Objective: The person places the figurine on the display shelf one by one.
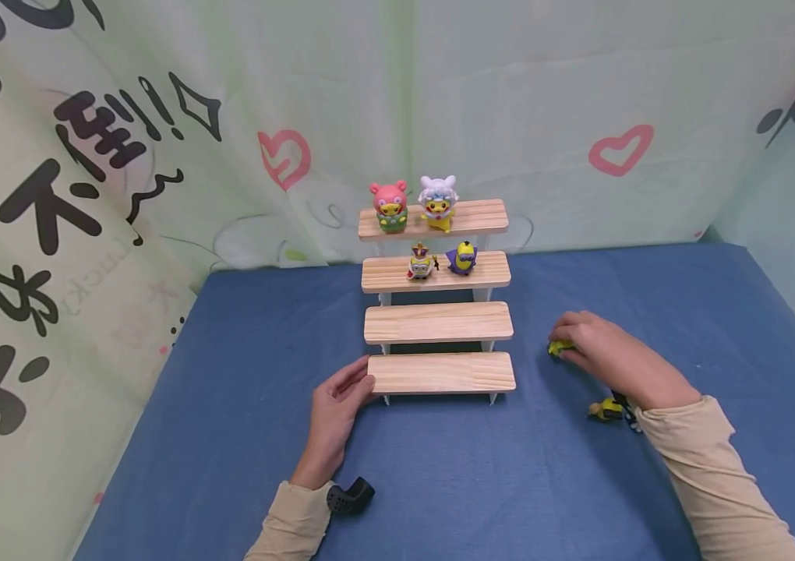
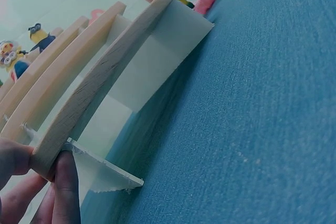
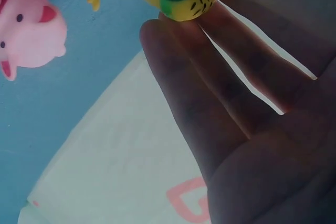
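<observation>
My left hand (image 1: pixel 334 417) pinches the left end of the lowest board (image 1: pixel 439 374) of a tiered wooden display stand, thumb on one face and fingers beneath in the left wrist view. Right of the stand, my right hand (image 1: pixel 604 354) holds a small yellow-and-green minion figure (image 3: pixel 194 11) by the fingertips, just above the blue cloth. The hand hides part of it. A pink pig figure (image 3: pixel 42 24) lies close by in the right wrist view. Under the right wrist, another yellow figure (image 1: pixel 606 410) lies on the cloth, partly covered.
On the top board stand a pink-hooded figure (image 1: pixel 390 209) and a white-hooded figure (image 1: pixel 438 204). One board lower are a crowned minion (image 1: pixel 421 263) and a purple-caped minion (image 1: pixel 463 258). A printed curtain (image 1: pixel 496 93) hangs behind the blue cloth (image 1: pixel 439 475).
</observation>
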A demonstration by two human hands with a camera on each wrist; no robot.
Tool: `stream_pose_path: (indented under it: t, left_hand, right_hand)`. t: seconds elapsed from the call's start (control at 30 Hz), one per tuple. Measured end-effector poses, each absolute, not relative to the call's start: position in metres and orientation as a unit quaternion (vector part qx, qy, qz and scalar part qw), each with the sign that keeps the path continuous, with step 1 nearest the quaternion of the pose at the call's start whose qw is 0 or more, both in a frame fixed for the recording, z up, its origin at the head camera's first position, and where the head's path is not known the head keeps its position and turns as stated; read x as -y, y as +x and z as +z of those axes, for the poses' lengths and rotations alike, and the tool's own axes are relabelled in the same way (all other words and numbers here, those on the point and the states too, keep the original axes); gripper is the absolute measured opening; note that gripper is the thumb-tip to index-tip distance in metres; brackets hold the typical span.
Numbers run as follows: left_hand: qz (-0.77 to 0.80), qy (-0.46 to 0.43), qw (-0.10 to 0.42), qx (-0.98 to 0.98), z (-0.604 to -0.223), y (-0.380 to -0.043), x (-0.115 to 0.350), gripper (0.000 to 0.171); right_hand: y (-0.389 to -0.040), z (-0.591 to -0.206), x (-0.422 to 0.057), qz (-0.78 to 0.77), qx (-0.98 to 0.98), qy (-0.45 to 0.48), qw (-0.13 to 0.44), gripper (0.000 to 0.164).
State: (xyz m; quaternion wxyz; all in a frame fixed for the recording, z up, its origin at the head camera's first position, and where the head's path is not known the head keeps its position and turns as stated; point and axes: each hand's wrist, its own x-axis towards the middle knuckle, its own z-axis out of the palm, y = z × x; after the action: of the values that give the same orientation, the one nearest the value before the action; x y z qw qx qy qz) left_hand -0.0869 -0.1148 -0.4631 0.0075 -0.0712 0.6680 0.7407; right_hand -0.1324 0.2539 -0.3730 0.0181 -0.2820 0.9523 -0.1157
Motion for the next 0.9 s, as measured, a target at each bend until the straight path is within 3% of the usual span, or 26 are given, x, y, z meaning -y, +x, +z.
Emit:
stream_pose_path:
  t: [0.9]
  left_hand:
    - [0.736,-0.067,0.006,-0.674,-0.466,-0.088,0.115,0.041]
  right_hand:
    - [-0.128,-0.349,-0.237,-0.132,-0.943,-0.303,-0.029,0.022]
